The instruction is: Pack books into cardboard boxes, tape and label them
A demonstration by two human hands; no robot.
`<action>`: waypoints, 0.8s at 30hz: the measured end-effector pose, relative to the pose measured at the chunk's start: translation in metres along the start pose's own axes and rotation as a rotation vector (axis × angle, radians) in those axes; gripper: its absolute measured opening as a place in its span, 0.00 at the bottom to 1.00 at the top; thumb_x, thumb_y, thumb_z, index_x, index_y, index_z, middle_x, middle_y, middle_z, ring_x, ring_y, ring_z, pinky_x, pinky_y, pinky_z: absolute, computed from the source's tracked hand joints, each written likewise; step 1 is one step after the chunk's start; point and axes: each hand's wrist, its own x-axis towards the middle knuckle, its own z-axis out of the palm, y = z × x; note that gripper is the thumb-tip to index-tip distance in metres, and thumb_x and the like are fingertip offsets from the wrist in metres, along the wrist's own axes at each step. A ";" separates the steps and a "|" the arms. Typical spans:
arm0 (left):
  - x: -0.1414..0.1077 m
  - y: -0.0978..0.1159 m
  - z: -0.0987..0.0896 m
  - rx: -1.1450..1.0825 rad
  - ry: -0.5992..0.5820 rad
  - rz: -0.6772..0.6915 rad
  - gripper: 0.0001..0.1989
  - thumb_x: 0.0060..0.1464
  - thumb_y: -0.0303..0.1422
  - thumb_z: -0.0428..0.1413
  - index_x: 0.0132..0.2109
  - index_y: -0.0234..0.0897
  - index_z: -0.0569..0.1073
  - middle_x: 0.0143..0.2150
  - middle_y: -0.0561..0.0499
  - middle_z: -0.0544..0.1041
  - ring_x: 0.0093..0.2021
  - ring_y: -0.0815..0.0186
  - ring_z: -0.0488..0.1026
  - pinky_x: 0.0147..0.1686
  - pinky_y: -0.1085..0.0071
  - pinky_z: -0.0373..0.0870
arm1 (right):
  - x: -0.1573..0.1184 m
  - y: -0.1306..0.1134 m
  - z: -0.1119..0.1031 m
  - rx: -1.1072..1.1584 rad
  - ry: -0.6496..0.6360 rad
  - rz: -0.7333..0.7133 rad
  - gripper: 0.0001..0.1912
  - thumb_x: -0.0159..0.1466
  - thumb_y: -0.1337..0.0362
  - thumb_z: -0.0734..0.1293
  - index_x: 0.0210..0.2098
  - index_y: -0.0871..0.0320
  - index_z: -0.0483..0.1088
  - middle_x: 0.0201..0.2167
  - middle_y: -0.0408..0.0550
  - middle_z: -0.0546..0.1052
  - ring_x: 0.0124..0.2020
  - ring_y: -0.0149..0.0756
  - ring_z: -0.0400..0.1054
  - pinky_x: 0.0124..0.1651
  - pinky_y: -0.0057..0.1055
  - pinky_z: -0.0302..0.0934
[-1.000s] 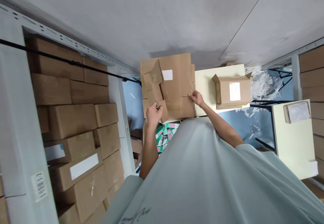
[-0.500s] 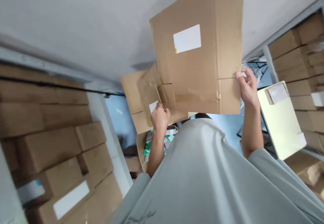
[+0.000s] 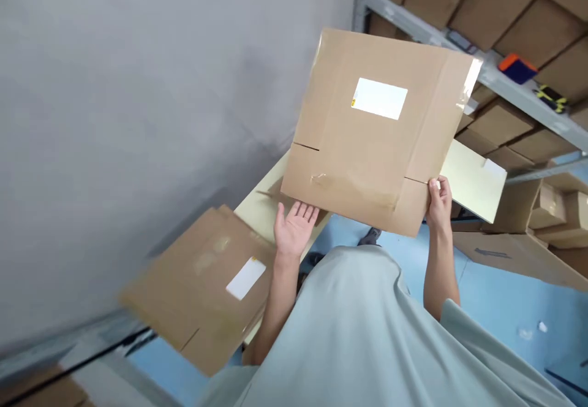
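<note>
A flattened cardboard box (image 3: 362, 155) with a white label (image 3: 379, 98) and clear tape hangs tilted in front of me. At its lower right edge, my right hand (image 3: 440, 206) pinches the board between thumb and fingers. My left hand (image 3: 294, 230) is open, palm up, its fingertips at or just under the lower edge. Whether they bear any weight I cannot tell. Another flattened cardboard box (image 3: 202, 284), also labelled, lies to the left beside my left forearm, over a pale yellow tabletop (image 3: 260, 214).
Metal shelves (image 3: 528, 97) full of cartons stand at the upper right. An open carton (image 3: 514, 211) with smaller boxes inside is at the right. A second pale board (image 3: 478, 180) lies behind my right hand. A grey wall (image 3: 138, 88) fills the left, above a blue floor (image 3: 487, 309).
The view has swung to the right. My left hand has let go of the other cardboard, which now lies at left, and has opened under the labelled box. My right hand keeps its grip.
</note>
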 end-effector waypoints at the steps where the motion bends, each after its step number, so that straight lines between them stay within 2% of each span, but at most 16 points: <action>1: 0.012 -0.010 0.028 0.016 -0.032 0.003 0.19 0.70 0.54 0.60 0.54 0.47 0.80 0.64 0.42 0.85 0.76 0.54 0.75 0.76 0.52 0.77 | 0.006 0.010 -0.019 0.011 0.030 0.015 0.30 0.67 0.32 0.76 0.47 0.47 0.67 0.33 0.37 0.77 0.35 0.39 0.79 0.43 0.36 0.77; 4: 0.052 -0.047 0.115 0.085 -0.121 -0.019 0.14 0.70 0.46 0.63 0.56 0.46 0.82 0.65 0.44 0.86 0.80 0.52 0.72 0.77 0.49 0.76 | 0.031 0.041 -0.081 0.010 0.069 0.083 0.32 0.66 0.29 0.76 0.47 0.47 0.67 0.29 0.35 0.75 0.27 0.35 0.73 0.35 0.32 0.72; 6: 0.079 -0.076 0.171 0.105 -0.153 -0.052 0.14 0.71 0.44 0.64 0.57 0.44 0.83 0.66 0.44 0.87 0.81 0.51 0.72 0.77 0.47 0.77 | 0.050 0.061 -0.126 -0.020 0.062 0.161 0.34 0.62 0.27 0.77 0.46 0.48 0.69 0.29 0.36 0.77 0.27 0.35 0.73 0.34 0.32 0.72; 8: 0.103 -0.105 0.222 0.125 -0.168 -0.059 0.15 0.70 0.44 0.66 0.57 0.43 0.83 0.65 0.45 0.87 0.80 0.50 0.73 0.76 0.48 0.77 | 0.070 0.077 -0.173 -0.069 0.092 0.240 0.38 0.57 0.25 0.78 0.45 0.50 0.71 0.34 0.43 0.82 0.34 0.39 0.79 0.39 0.35 0.76; 11: 0.130 -0.139 0.286 0.180 -0.230 0.073 0.21 0.63 0.45 0.73 0.57 0.42 0.84 0.65 0.44 0.87 0.78 0.50 0.75 0.77 0.51 0.76 | 0.101 0.086 -0.241 -0.185 0.244 0.248 0.41 0.53 0.25 0.78 0.46 0.53 0.74 0.50 0.59 0.87 0.52 0.51 0.83 0.53 0.48 0.80; 13: 0.144 -0.154 0.322 0.254 -0.283 0.183 0.30 0.52 0.47 0.80 0.57 0.41 0.83 0.64 0.42 0.88 0.78 0.50 0.75 0.78 0.52 0.74 | 0.125 0.084 -0.283 -0.273 0.339 0.172 0.41 0.56 0.27 0.78 0.50 0.54 0.76 0.58 0.65 0.85 0.61 0.56 0.81 0.63 0.55 0.78; 15: 0.156 -0.162 0.355 0.369 -0.343 0.240 0.38 0.42 0.51 0.83 0.57 0.40 0.83 0.62 0.39 0.88 0.76 0.47 0.77 0.78 0.50 0.74 | 0.155 0.078 -0.320 -0.349 0.405 0.076 0.39 0.61 0.31 0.77 0.57 0.54 0.76 0.64 0.66 0.82 0.67 0.58 0.77 0.68 0.59 0.75; 19: 0.180 -0.174 0.413 0.628 -0.509 0.289 0.45 0.36 0.56 0.83 0.57 0.37 0.84 0.54 0.37 0.89 0.67 0.39 0.83 0.73 0.41 0.79 | 0.221 0.078 -0.376 -0.402 0.512 -0.013 0.40 0.64 0.38 0.75 0.68 0.52 0.72 0.75 0.66 0.74 0.76 0.58 0.69 0.75 0.60 0.69; 21: 0.193 -0.181 0.438 0.730 -0.593 0.278 0.43 0.35 0.57 0.83 0.54 0.38 0.85 0.52 0.38 0.90 0.62 0.38 0.85 0.70 0.38 0.81 | 0.248 0.085 -0.394 -0.385 0.527 -0.001 0.42 0.62 0.42 0.75 0.70 0.53 0.69 0.76 0.65 0.72 0.77 0.56 0.68 0.77 0.60 0.66; 24: 0.216 -0.194 0.474 0.826 -0.709 0.218 0.41 0.33 0.59 0.83 0.49 0.38 0.87 0.52 0.38 0.89 0.56 0.39 0.87 0.65 0.36 0.84 | 0.269 0.093 -0.411 -0.344 0.507 0.033 0.36 0.59 0.49 0.73 0.63 0.56 0.71 0.66 0.63 0.80 0.68 0.52 0.74 0.76 0.57 0.67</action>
